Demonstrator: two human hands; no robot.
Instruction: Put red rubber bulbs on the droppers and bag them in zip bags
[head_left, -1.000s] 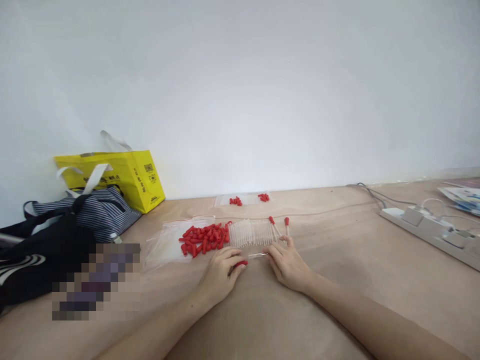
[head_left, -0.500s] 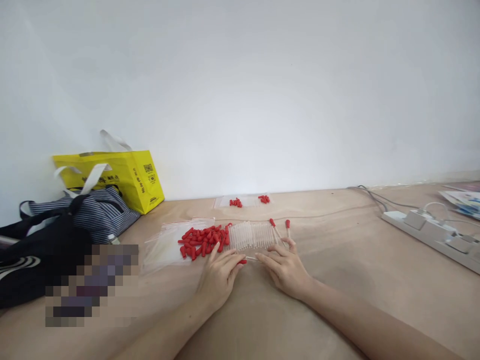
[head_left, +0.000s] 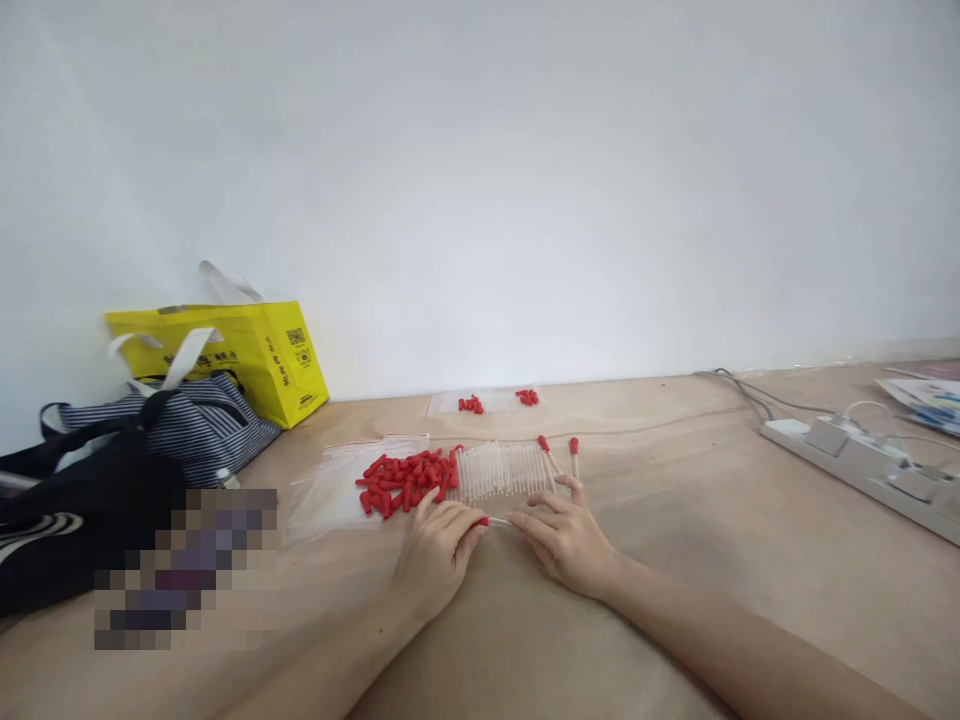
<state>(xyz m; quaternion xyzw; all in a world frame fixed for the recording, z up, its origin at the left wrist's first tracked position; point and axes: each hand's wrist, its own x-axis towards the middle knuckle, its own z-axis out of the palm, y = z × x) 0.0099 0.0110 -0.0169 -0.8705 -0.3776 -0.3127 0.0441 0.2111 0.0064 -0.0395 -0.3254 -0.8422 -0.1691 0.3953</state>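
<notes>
My left hand pinches a red rubber bulb, whose end shows past the fingertips. From the bulb a thin clear tube runs across to my right hand, which is closed on its other end. Just beyond my hands lies a row of clear dropper tubes. A heap of red rubber bulbs borders that row on the left, resting partly on a clear zip bag. Two droppers with red bulbs lie by my right fingers.
Against the wall, another clear bag carries small red bulbs and tubes. At left stand a yellow bag, a striped bag and a black bag. A white power strip with cables lies at right.
The red bulb and the thin tube are now in line and touching between my hands. Both hands have barely shifted.
</notes>
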